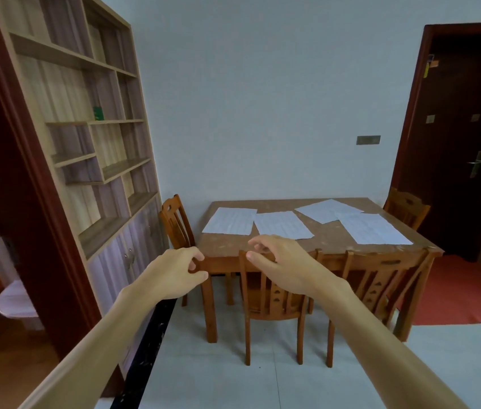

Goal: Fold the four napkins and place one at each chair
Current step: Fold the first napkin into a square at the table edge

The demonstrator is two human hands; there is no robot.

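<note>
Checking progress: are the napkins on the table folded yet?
No, all spread. Four napkins lie flat as full sheets on the table.

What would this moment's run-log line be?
stage: approach | left hand: empty | right hand: empty | napkins: four, unfolded, on table | chairs: four
</note>
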